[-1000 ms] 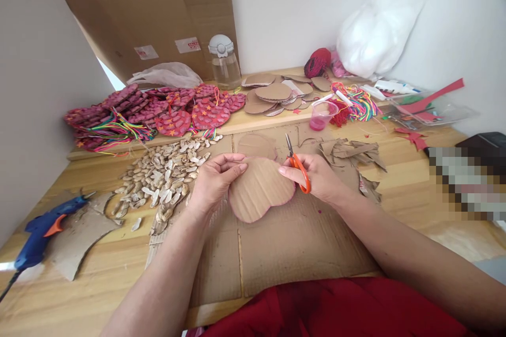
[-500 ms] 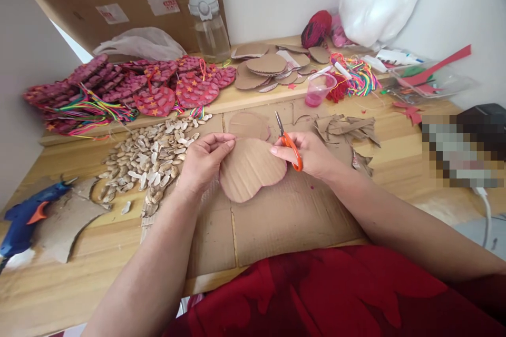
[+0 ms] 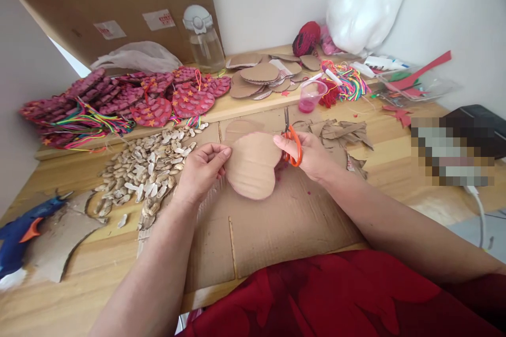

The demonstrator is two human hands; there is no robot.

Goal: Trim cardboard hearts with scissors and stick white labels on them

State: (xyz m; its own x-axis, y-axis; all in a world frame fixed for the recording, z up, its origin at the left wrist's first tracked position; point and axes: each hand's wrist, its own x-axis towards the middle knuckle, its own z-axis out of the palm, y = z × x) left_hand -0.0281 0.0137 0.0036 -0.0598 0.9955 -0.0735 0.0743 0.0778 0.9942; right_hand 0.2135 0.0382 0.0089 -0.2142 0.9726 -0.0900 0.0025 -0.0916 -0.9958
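Observation:
A cardboard cutout [image 3: 253,168], rounded with a notch in its lower right edge and a pinkish line along its rim, is held up between my two hands. My left hand [image 3: 203,171] pinches its left edge between thumb and fingers. At its upper right, the thumb of my right hand [image 3: 308,155] presses on the cardboard. Orange-handled scissors [image 3: 293,146] also sit in that hand, blades pointing up and away. Beneath the cutout lies a flat cardboard sheet [image 3: 276,226], and a second outlined shape [image 3: 243,128] shows just behind, partly covered.
Peanut shells [image 3: 146,168] are heaped at left, near a blue glue gun [image 3: 27,231]. Decorated red pieces [image 3: 154,97], cardboard cutouts [image 3: 259,73], a water bottle [image 3: 203,37] and a pink-stained cup [image 3: 310,97] stand behind. Cardboard scraps [image 3: 343,131] lie to the right.
The cutout has turned in my hands, so its notch now faces lower right rather than down. The scissors have tilted more upright. The whole view has shifted slightly.

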